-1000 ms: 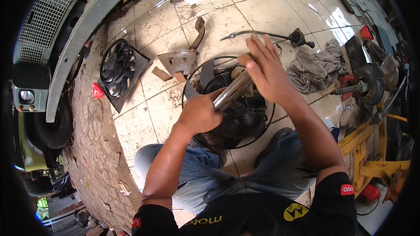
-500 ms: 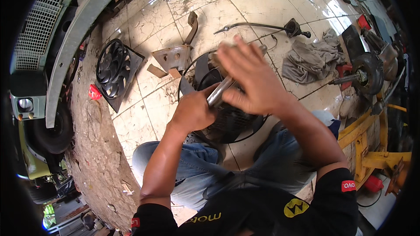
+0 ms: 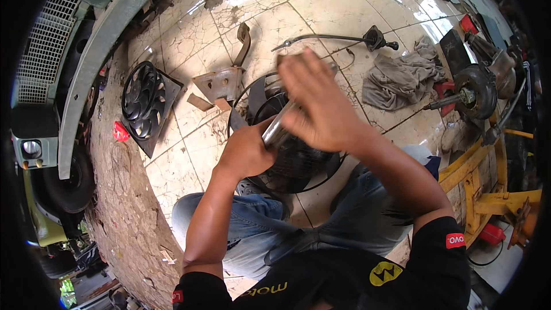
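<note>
My left hand (image 3: 248, 150) is wrapped round the lower end of a shiny metal tube (image 3: 279, 129). The tube slants up and away to the right, and its upper part is mostly covered by my right hand (image 3: 315, 100). That hand lies against the tube with its fingers stretched out, slightly smeared by motion. Beneath both hands a black round fan housing (image 3: 313, 181) with a wire mesh rests on the floor between my legs. My hands hide much of it.
Left on the tiles lies a black fan (image 3: 142, 100); nearer the middle is a rusty pedal bracket (image 3: 221, 83). Beyond are a cable with a rubber boot (image 3: 373, 38) and a grey rag (image 3: 402, 77). A yellow metal frame (image 3: 473, 195) stands at right, a car bumper (image 3: 86, 74) at left.
The view has shifted slightly, so floor things sit a little more to the left. My right hand still lies along the tube, its fingers now closer together; the left keeps its grip.
</note>
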A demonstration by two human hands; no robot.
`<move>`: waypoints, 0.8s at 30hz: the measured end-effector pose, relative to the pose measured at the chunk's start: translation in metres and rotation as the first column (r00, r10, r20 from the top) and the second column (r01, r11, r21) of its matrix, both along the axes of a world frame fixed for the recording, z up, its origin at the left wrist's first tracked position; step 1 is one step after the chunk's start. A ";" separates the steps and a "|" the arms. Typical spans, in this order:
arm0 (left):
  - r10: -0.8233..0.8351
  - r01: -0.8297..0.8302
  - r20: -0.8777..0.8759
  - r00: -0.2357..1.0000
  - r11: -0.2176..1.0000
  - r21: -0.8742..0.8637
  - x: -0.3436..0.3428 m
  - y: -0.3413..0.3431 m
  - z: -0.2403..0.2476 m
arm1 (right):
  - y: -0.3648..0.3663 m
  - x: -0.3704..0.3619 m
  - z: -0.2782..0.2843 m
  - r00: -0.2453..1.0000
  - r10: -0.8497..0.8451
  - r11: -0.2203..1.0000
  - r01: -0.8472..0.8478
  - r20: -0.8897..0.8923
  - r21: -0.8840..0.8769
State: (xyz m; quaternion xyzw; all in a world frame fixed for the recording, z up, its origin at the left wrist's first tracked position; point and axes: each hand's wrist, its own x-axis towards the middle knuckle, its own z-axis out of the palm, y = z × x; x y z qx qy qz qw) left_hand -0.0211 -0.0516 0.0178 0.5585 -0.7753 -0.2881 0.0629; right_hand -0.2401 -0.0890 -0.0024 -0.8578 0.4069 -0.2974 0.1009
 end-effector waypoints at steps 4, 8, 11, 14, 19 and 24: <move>0.024 -0.024 -0.007 1.000 0.998 0.050 0.000 -0.001 0.001 | -0.009 -0.005 -0.002 0.996 0.017 0.999 -0.020 0.090 0.028; 0.034 -0.034 0.001 0.999 0.998 0.046 -0.002 -0.005 0.008 | -0.018 -0.003 -0.017 0.971 -0.187 0.978 0.171 0.146 0.117; 0.058 -0.055 -0.020 0.998 0.991 0.120 0.002 0.000 0.005 | 0.004 0.003 -0.001 0.999 0.050 0.998 -0.049 -0.012 0.040; 0.077 -0.081 0.049 0.996 0.993 0.084 -0.002 -0.002 0.008 | -0.022 -0.012 0.001 0.971 -0.072 0.959 0.005 0.227 0.285; 0.064 -0.058 -0.038 0.997 0.988 0.141 0.000 0.001 0.006 | 0.004 0.008 -0.011 0.992 -0.016 0.998 0.023 0.126 -0.061; 0.121 -0.121 0.011 0.993 0.985 0.126 -0.008 -0.004 0.014 | -0.020 -0.006 -0.010 0.971 -0.086 0.988 0.056 0.222 0.141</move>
